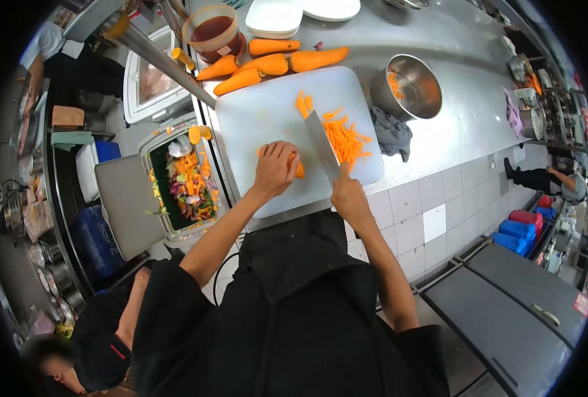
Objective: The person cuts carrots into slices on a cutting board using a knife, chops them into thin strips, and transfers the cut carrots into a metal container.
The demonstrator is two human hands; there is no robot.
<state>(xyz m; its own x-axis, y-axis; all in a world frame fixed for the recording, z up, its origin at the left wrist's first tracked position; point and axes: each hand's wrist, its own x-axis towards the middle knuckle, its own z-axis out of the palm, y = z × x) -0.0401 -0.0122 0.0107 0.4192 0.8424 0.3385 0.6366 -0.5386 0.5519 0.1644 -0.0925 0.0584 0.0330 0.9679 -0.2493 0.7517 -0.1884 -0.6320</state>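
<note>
On the white cutting board point(254, 119), my left hand point(277, 169) is closed over a piece of carrot point(299, 169), whose orange end shows past the fingers. My right hand point(351, 202) grips the handle of a broad kitchen knife point(322, 142). Its blade lies to the right of the held carrot, apart from it, and alongside a heap of carrot strips point(347, 142). A few larger carrot pieces point(304, 103) rest near the blade's tip. Several whole peeled carrots point(271, 64) lie along the board's far edge.
A steel pot point(433, 99) with some carrot strips stands right of the board, near a grey cloth point(391, 135). Left is an open bin of vegetable scraps point(191, 185). A tub of dark red liquid point(211, 30) and white plates point(274, 16) stand behind. Other people are nearby.
</note>
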